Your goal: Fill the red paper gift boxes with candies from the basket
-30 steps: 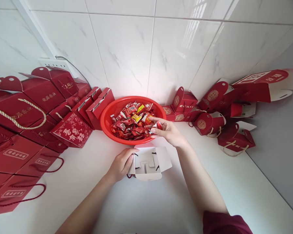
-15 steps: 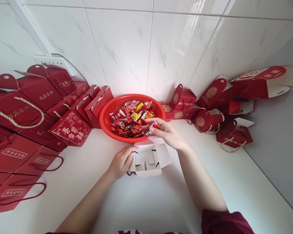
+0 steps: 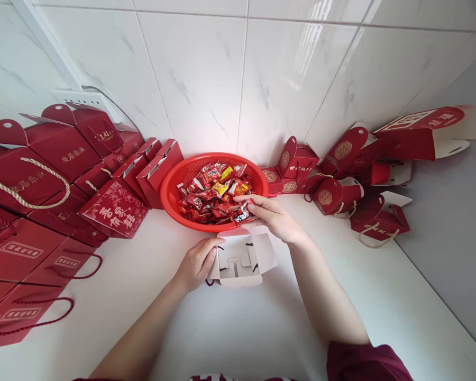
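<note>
Candy in a red, black and white wrapper lies between the thumb and fingertips of the right hand, just right of the frame's centre, over the lower right rim of a red colander. That hand is closed in a pinch; whether a second piece hides behind the fingers, I cannot tell. The candy's long axis slants from upper right to lower left, its printed face turned up towards the camera.

Below the colander, at the middle of the frame, an opened box shows its white inside on the white tabletop. The left hand grips its left edge, thumb outside and fingers over the top, probably so that so light a carton does not slide and the flap on that side does not fall in. The mouth faces up; the opening looks nearly square, so its long axis is unclear, though with the right flap splayed outward the spread runs left to right.

Loose sweets are heaped in the colander, set close beyond the box, presumably for a short reach. Red cartons crowd the left of the frame, with smaller boxes at right, leaving the hands room between.
</note>
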`<state>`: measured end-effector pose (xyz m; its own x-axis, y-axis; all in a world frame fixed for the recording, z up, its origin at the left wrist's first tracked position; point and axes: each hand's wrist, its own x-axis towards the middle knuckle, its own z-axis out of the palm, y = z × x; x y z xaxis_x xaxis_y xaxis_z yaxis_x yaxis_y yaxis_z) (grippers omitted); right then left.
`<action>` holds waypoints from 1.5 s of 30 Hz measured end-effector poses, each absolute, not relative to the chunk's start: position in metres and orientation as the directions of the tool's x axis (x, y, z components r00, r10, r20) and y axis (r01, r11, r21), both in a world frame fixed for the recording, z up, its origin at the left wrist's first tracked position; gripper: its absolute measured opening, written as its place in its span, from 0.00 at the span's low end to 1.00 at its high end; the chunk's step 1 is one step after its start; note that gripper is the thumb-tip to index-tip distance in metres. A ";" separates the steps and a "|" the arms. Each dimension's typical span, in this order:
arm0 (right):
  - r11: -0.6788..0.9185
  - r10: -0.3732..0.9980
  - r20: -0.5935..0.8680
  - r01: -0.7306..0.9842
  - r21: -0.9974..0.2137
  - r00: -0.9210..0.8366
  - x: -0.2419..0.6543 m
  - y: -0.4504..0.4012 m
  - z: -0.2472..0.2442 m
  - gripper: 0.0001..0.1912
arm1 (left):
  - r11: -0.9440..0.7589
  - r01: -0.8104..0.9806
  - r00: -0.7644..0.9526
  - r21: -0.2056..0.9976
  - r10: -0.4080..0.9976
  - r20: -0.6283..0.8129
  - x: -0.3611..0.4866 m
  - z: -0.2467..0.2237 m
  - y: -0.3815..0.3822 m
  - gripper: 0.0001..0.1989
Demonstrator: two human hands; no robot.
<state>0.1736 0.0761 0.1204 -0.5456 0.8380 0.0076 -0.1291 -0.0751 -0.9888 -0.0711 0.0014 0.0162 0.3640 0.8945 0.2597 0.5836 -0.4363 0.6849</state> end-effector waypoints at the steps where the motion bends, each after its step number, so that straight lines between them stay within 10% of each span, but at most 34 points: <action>1: -0.072 0.840 0.008 -0.125 -0.989 -0.543 0.174 0.076 0.121 0.19 | -0.438 0.583 0.365 0.684 0.894 0.261 -0.071 0.016 0.001 0.16; 13: 0.083 0.737 0.162 -0.149 -0.985 -0.656 0.180 0.072 0.121 0.07 | -0.466 0.561 0.377 0.684 0.880 0.291 -0.070 0.014 0.004 0.16; 34: 0.437 0.832 0.250 0.308 -0.845 -0.496 0.184 0.105 0.129 0.09 | -0.541 0.572 0.366 0.616 0.841 0.399 -0.071 0.013 0.003 0.17; 45: 0.583 0.648 -0.021 0.513 -0.630 -0.761 0.104 0.167 0.111 0.14 | -0.523 0.603 0.373 0.601 0.852 0.367 -0.071 0.019 0.001 0.17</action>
